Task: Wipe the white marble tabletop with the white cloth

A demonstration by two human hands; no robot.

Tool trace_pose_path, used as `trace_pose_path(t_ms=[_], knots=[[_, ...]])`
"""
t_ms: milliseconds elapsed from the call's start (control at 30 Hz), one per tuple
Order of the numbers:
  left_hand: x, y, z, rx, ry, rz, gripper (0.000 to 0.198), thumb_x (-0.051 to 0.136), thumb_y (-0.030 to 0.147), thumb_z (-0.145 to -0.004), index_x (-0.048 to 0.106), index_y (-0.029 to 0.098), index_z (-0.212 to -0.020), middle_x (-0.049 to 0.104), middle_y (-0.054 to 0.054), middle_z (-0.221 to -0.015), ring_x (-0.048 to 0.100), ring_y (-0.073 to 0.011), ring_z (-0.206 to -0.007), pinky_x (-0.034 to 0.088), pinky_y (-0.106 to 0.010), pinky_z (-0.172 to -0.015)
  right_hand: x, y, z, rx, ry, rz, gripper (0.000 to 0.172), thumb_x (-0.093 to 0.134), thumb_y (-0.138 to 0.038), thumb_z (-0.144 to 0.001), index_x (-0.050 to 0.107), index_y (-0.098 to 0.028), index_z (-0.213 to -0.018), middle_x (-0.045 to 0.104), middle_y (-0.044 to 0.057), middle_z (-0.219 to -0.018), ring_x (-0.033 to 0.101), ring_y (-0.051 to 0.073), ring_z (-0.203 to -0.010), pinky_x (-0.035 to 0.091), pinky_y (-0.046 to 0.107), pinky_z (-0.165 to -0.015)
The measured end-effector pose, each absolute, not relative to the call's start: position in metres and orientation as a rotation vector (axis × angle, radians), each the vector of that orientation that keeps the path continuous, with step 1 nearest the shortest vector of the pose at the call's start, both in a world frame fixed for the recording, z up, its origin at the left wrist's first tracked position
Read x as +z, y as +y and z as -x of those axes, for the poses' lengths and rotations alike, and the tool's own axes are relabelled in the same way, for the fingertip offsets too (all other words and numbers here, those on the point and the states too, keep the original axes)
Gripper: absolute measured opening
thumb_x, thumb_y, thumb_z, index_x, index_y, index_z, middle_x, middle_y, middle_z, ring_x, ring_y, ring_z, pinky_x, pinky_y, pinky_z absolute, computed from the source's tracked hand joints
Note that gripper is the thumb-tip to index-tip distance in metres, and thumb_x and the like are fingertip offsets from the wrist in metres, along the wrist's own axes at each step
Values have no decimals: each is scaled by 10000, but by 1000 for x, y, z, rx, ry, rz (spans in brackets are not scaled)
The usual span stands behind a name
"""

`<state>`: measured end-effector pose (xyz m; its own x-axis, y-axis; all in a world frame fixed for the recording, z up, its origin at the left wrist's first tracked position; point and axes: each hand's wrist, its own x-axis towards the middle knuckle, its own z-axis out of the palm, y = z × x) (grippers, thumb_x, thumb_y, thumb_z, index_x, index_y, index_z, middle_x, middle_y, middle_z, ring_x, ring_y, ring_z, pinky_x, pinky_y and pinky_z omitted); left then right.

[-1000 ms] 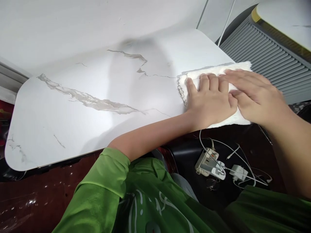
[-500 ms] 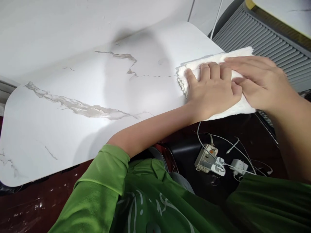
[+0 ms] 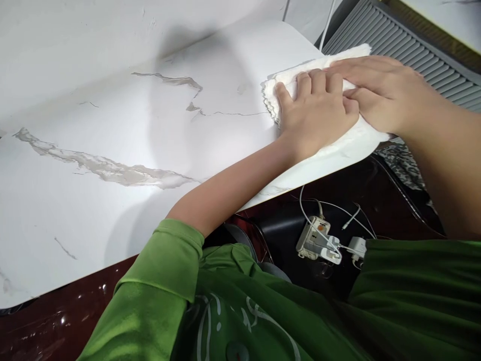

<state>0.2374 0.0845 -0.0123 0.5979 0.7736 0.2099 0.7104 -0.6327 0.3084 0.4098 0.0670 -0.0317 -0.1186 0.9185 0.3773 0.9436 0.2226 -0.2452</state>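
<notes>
The folded white cloth (image 3: 286, 77) lies at the right end of the table (image 3: 150, 125), reaching toward its front edge. The left hand (image 3: 317, 113) rests flat on it, fingers spread and extended, gripping nothing. The right hand (image 3: 379, 93) lies just beside it, also flat and open on the cloth, the two touching. Below the front edge, a power strip (image 3: 314, 241) with plugged cables sits on the dark floor.
</notes>
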Motion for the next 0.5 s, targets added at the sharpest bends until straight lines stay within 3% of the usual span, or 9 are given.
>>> trace_pose_path(t_ms=[133, 267, 500], knots=[[-7, 90, -237, 514, 1246, -2585, 499, 323, 279, -1033, 468, 184, -1502, 433, -44, -1597, 261, -288, -1500, 163, -509, -1294, -26, 76, -409, -61, -2024, 1783, 563, 388, -246, -899, 591, -330, -1418, 540, -2, -1523, 414, 225, -1480, 305, 448, -1264], [-1, 95, -238, 555, 1247, -2532, 479, 346, 271, -1050, 454, 165, -1505, 427, -58, -1600, 246, -305, -1501, 133, -509, -1303, -10, 82, -399, -48, -2019, 1861, 618, 383, -229, -867, 582, -208, -1451, 516, 40, -1542, 412, 273, -1476, 316, 510, -1251], [7, 107, -239, 602, 1214, -2594, 496, 304, 194, -1050, 414, 134, -1530, 430, -81, -1581, 297, -259, -1496, 141, -535, -1291, 22, 79, -366, -35, -1907, 2083, 666, 266, -183, -897, 490, -112, -1520, 438, 42, -1594, 331, 250, -1498, 222, 408, -1245]])
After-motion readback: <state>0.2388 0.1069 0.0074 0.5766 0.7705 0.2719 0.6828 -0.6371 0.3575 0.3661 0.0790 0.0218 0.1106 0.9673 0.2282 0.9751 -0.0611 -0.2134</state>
